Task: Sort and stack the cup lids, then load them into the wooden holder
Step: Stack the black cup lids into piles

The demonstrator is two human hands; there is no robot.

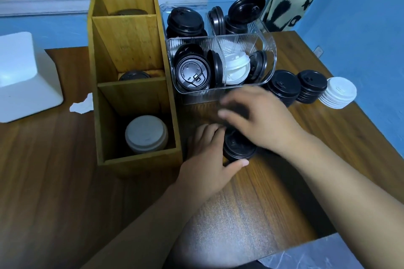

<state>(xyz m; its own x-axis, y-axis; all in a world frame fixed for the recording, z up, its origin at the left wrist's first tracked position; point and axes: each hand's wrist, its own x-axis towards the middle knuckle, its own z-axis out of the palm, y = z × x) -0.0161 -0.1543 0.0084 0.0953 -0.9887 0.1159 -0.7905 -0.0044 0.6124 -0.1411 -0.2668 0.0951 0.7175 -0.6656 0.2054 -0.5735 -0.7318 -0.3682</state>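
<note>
A stack of black lids [239, 148] stands on the wooden table in front of me. My left hand [207, 159] cups its left side, thumb at the front. My right hand [260, 122] hovers blurred over the stack's top, fingers spread; whether it holds a lid I cannot tell. The tall wooden holder [131, 50] stands at left with three compartments: white lids [146, 133] fill the nearest, and black lids [134, 75] show in the middle one. A clear bin [271, 50] behind my hands holds loose black lids and a white lid [237, 67].
Two black stacks [283, 86], [311, 85] and a white stack [337, 91] stand at right near the table edge. A white box [24, 76] and a crumpled paper scrap [82, 106] lie left of the holder. Blue walls surround the table.
</note>
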